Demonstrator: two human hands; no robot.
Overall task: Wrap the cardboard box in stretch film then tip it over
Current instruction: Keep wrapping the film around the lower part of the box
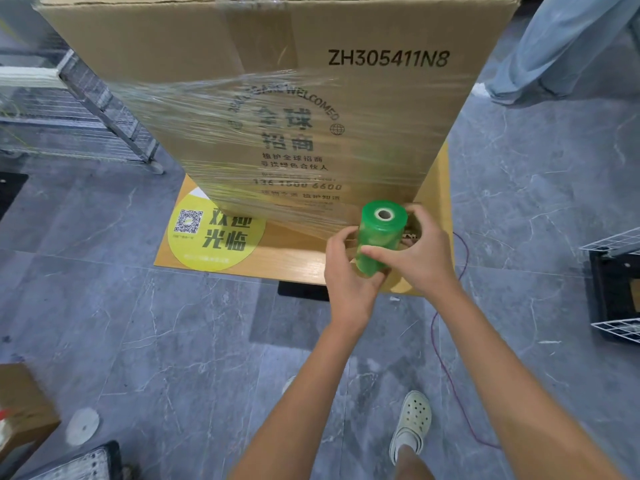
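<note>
Box: the box (381,98) is standing upright on a low wooden bench (294,261) and filling the top of the view.
Film: clear film (214,133) is clinging around the box's lower half and stretching down to the roll; the upper half is showing bare cardboard.
Roll: the green roll (381,233) is standing upright, core end up, just beside the box's lower right corner and over the bench's near edge.
Left hand: the left hand (349,271) is gripping the roll's lower left side, fingers curling round it.
Right hand: the right hand (420,252) is holding the roll from the right, thumb lying across the front, fingers curling behind.
Sticker: a round yellow sticker (214,237) is lying on the bench left of the roll, its far edge going under the box.
Floor: a purple cord (446,368) is trailing over the grey floor (138,323), passing a pale shoe (412,424).
Around: a wire rack (86,98) is standing at the left; a leg (554,46) in jeans is showing at the top right.
</note>
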